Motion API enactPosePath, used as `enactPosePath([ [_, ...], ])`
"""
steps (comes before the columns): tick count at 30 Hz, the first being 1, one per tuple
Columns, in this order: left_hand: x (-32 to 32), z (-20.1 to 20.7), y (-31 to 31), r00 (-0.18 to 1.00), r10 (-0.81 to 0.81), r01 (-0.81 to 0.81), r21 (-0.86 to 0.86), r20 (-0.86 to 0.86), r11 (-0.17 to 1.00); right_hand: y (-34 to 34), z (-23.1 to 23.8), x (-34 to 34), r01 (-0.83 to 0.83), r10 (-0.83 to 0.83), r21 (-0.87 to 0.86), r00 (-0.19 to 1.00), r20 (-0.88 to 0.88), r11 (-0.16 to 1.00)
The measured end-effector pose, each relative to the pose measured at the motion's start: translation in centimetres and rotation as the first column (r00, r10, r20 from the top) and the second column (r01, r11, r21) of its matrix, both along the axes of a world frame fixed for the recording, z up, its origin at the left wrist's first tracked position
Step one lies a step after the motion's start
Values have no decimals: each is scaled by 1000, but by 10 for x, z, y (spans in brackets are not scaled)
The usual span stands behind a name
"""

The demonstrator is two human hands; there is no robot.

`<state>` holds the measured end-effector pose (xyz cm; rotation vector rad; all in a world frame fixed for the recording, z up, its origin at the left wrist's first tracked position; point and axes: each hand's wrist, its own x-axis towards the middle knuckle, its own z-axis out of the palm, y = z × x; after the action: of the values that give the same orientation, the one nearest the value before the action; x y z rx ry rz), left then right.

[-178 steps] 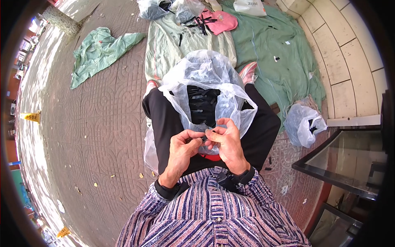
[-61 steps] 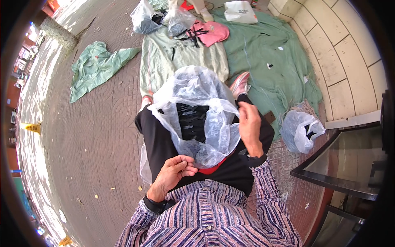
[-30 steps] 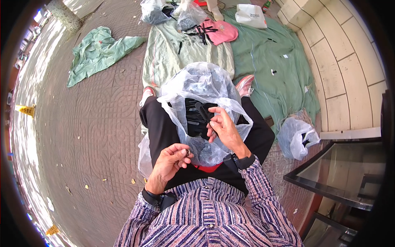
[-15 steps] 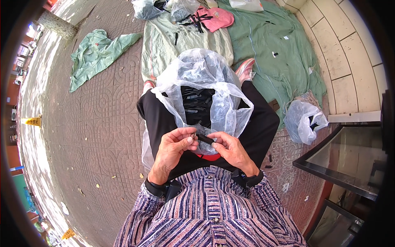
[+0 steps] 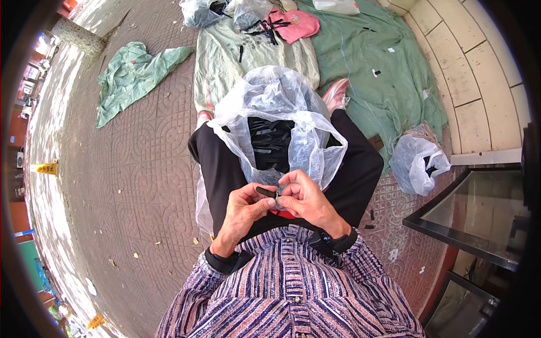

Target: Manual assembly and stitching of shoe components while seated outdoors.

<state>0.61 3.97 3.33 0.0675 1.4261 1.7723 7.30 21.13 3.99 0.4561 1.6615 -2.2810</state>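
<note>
I sit with a clear plastic bag [image 5: 276, 101] open between my knees; it holds several small black parts [image 5: 270, 143]. My left hand [image 5: 243, 207] and my right hand [image 5: 304, 198] meet just below the bag's mouth, over my lap. Between their fingertips they pinch one small black part [image 5: 266, 192]. Something red [image 5: 284, 213] shows under my right hand, mostly hidden.
Green cloths [image 5: 389, 67] cover the paved ground ahead, with a pink item [image 5: 297, 25] and loose black pieces on them. More plastic bags lie at the top [image 5: 208, 11] and at my right [image 5: 417, 163]. A crumpled green cloth [image 5: 132, 79] lies left. A glass door frame [image 5: 479, 225] stands right.
My right hand reached into the bag about a second ago, came back with a black part, and both hands now hold it together at my lap.
</note>
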Motion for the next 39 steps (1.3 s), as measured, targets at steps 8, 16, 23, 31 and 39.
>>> enactPosePath([
  [8, 2, 5, -8, 998, 42, -39, 70, -36, 997, 0, 10, -5, -170, 170, 18, 985, 21, 985],
  [16, 9, -7, 3, 954, 115, -154, -122, -276, 981, -15, 3, -5, 168, 124, 682, 926, -358, 712],
  [23, 10, -7, 8, 745, 31, -219, -200, -667, 955, -40, 8, -7, 242, 16, 620, 924, -381, 746],
  [31, 15, 4, 15, 900, 248, -279, -36, -358, 960, -31, -9, -14, 468, -477, -165, 878, -21, 868],
  [39, 14, -7, 8, 808, 39, -219, -238, -589, 946, -35, -6, -14, 398, -341, 308, 913, -222, 864],
])
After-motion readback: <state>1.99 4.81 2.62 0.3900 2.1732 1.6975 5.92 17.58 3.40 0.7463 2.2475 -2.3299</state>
